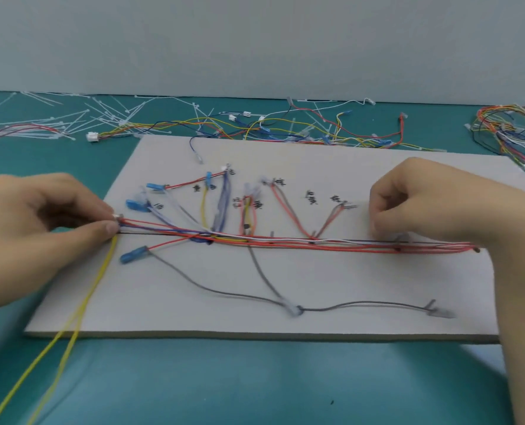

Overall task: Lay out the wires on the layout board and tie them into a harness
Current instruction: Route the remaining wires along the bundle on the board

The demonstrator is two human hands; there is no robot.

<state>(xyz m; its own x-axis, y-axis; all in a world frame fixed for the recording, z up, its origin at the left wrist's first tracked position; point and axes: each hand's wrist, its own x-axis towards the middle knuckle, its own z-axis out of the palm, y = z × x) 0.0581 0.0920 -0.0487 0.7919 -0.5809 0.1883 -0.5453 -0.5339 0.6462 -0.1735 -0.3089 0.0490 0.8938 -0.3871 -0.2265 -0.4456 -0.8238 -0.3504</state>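
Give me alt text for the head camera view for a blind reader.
A left hand pinches the left end of a mostly red wire bundle stretched along a grey layout board; the right hand rests curled on its right part. Yellow wires trail off the board.

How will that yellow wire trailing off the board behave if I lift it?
Probably floppy: the yellow wire sags from the left hand over the board edge in loose curves. Likely very light, being so thin. It might drag the red wires pinched with it.
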